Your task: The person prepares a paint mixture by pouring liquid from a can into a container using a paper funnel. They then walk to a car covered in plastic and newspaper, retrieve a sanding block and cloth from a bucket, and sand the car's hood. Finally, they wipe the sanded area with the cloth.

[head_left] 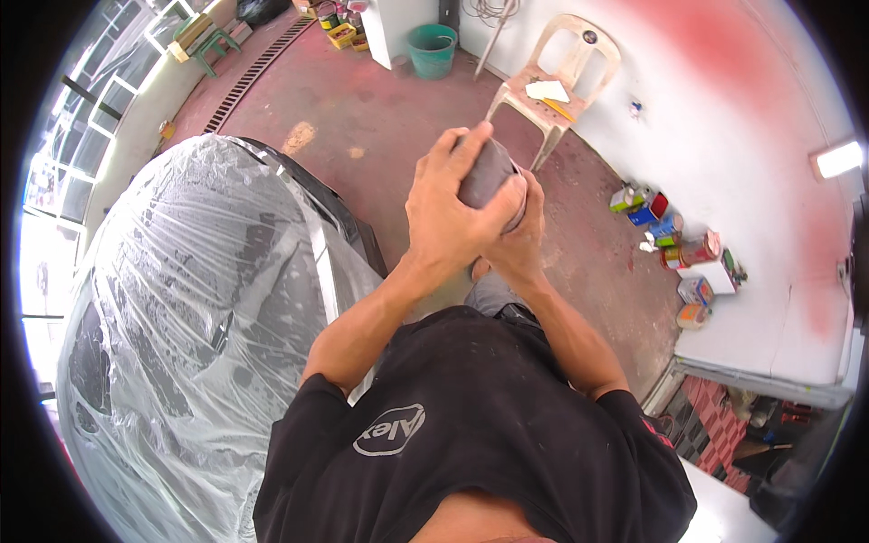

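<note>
1. Head view, hands. 2 bare hands meet at upper centre of the frame on a dark grey block [486, 178] with a rounded end, possibly a sanding block. The left hand [444, 210] is curled over its left side and upper end, thumb pressed along its lower right. The right hand [522, 252] is cupped at the right side and beneath; how its hidden fingers bear cannot be told.
2. Head view, block. It appears clear of the red floor [407, 136], held between both hands.
3. Head view, surroundings. A vehicle under clear plastic sheeting [213, 299] fills the left. A beige plastic chair [576, 63], upper right of centre, bears a white sheet [548, 90] and a yellow strip [559, 109]. Cans [699, 250] line the wall at right.
4. Risk, dropping. In my judgement, the block could slip to the floor if the left thumb lifted while the underside was poorly supported.
5. Risk, snagging. The left forearm appears near the sheeting; a leftward swing could drag or tear it.
6. Risk, knocking. A forward reach could jolt the chair and shed its sheet; actual clearance cannot be told.
</note>
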Demonstrator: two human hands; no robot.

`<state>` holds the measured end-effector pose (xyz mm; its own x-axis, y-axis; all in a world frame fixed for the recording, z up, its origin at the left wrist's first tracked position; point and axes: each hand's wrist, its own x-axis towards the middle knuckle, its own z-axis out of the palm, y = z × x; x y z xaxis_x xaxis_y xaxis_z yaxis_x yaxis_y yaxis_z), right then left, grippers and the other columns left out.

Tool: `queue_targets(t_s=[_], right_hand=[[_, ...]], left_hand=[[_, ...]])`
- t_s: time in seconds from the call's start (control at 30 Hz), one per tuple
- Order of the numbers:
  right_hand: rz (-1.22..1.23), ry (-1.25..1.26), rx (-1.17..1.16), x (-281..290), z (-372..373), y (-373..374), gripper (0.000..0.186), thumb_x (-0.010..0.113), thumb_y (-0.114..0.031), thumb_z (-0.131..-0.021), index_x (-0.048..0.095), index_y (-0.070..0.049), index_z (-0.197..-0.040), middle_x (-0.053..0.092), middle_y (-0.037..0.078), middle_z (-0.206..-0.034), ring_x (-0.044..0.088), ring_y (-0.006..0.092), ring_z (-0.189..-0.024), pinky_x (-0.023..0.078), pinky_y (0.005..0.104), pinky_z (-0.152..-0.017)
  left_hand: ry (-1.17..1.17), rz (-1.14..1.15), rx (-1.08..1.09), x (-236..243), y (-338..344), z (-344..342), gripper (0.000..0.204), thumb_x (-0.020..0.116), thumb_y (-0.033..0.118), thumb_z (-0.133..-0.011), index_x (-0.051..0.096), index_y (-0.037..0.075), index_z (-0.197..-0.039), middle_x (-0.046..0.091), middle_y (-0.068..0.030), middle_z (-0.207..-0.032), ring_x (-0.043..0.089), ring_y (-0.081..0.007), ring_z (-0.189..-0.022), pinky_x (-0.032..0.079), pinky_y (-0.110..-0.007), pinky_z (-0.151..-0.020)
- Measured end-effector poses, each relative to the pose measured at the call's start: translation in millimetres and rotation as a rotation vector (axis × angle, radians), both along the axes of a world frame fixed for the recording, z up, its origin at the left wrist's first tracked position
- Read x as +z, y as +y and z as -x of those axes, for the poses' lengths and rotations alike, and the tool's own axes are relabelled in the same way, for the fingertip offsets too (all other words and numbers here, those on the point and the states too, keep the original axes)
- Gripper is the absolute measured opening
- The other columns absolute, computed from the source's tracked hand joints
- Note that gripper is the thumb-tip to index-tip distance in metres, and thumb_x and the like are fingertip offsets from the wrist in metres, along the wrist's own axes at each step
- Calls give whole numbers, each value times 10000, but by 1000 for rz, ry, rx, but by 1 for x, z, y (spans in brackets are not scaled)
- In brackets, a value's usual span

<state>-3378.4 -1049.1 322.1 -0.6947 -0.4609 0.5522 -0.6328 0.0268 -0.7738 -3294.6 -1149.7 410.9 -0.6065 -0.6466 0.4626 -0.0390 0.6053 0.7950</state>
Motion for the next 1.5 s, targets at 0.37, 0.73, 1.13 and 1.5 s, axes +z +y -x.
queue_targets(t_s=[0.37,0.73,1.13,1.5], right_hand=[[228,-62,435,-20,219,-278,1106,1051,-225,-529,428,-67,-1430,594,133,-1336,637,278,-1217,534,401,-1013],[50,-175,726,-31,289,-577,1133,1000,-140,-597,335,-10,-1504,536,161,-1409,597,259,-1279,504,417,-1075],[-11,-302,804,-22,261,-939,1085,959,-56,-637,309,-17,-1505,539,161,-1402,582,249,-1283,484,414,-1097],[105,-391,915,-3,268,-1305,843,921,-17,-666,476,29,-1381,631,139,-1261,662,215,-1136,584,349,-938]], left_hand=[[570,-931,-145,-5,-265,170,551,639,276,-1064,506,29,-1537,663,-49,-1066,636,-86,-995,535,-232,-821],[1189,-1223,-77,-41,-549,187,729,421,669,-1034,565,67,-1419,642,-226,-1347,633,-442,-1245,516,-546,-1063],[1228,-1150,37,-61,-893,126,677,406,625,-1029,602,75,-1371,653,-191,-1342,629,-436,-1249,520,-612,-1021],[1099,-1050,366,-81,-1209,90,669,336,514,-1049,621,-21,-1332,718,-204,-1218,712,-456,-1097,667,-495,-715]])
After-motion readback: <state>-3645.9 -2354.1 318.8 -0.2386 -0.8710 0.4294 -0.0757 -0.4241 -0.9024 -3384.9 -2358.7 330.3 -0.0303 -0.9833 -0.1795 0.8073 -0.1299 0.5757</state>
